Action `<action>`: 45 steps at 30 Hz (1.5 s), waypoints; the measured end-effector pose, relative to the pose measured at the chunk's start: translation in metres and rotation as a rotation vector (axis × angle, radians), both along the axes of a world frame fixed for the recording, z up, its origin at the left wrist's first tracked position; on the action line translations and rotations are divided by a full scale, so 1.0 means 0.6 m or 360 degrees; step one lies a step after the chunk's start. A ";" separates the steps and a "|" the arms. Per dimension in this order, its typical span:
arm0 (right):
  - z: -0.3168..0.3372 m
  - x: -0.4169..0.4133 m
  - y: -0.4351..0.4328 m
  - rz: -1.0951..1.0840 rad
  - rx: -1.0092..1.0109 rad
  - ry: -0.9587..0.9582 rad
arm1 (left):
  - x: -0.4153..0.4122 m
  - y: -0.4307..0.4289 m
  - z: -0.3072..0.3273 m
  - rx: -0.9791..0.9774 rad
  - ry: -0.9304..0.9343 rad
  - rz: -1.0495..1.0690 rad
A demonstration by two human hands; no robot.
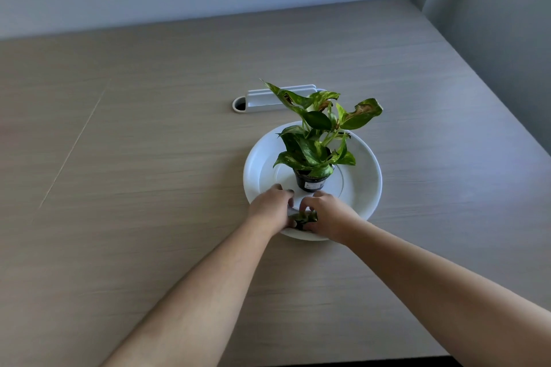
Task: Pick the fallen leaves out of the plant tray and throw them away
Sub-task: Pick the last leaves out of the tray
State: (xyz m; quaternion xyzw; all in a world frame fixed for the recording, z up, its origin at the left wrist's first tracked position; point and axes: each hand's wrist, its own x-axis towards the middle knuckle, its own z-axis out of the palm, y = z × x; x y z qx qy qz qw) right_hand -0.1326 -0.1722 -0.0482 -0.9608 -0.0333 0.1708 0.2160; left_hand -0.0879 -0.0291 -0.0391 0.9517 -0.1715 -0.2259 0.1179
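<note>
**Near rim of the tray: both hands on the leaves**

On the table (149,158), bare wood lies open all round the white tray (368,188). Fallen leaves (304,217) lie bunched at its near rim, long axis running left to right, between the left hand (269,208) and right hand (329,214), both curled around them. Behind stands the potted plant (313,152).

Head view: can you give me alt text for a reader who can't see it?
Both hands, left hand and right hand, gather green fallen leaves at the near rim of a white plant tray. A small potted plant stands in the tray on a wooden table.
</note>
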 end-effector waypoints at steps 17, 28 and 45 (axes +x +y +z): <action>0.004 0.018 -0.029 -0.0414 0.0336 -0.0014 | 0.022 0.026 0.017 -0.0503 0.0020 0.0467; 0.016 0.018 0.005 0.0377 -0.0116 0.0163 | 0.006 0.075 0.038 -0.0781 0.0106 0.0817; 0.012 0.012 -0.051 -0.0790 0.0584 0.0081 | 0.007 0.069 0.026 -0.0790 0.0172 0.0725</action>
